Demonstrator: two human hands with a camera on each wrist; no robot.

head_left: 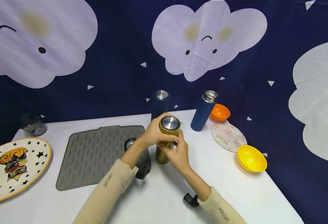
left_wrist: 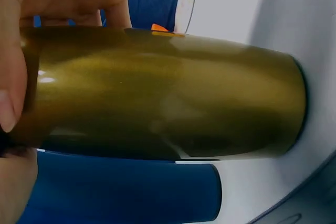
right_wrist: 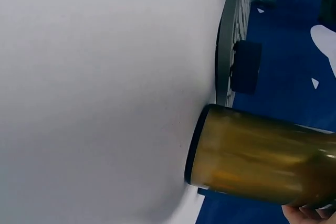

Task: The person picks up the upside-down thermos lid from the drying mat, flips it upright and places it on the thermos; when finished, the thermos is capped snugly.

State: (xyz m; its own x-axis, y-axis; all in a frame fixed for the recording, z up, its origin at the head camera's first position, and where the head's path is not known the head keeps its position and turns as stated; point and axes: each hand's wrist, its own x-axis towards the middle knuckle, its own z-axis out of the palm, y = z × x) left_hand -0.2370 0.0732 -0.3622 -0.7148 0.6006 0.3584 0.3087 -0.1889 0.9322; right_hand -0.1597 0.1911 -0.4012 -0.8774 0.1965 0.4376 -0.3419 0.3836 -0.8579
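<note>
My left hand [head_left: 159, 132] grips the upper part of a gold thermos bottle [left_wrist: 173, 93], just under its steel-topped lid [head_left: 170, 123]. Lower on the near right side, my right hand [head_left: 177, 152] holds the same bottle, its thumb lying across the front. In the right wrist view only a few of its fingertips [right_wrist: 307, 213] show, against the bottle's side. The bottle stands nearly upright, its base close over the white table [head_left: 164, 193]. Behind it is a blue thermos [head_left: 160, 104] with a steel-topped lid. The left forearm passes over a dark round lid [head_left: 130, 143].
The dark lid sits on a grey drying mat [head_left: 94, 155]. Back right, a blue thermos without a lid [head_left: 203, 112] stands near an orange bowl [head_left: 220, 112], a patterned round mat [head_left: 227, 135] and a yellow bowl [head_left: 251, 158]. Far left are an owl plate [head_left: 38, 168] and a dark-topped jar [head_left: 33, 126].
</note>
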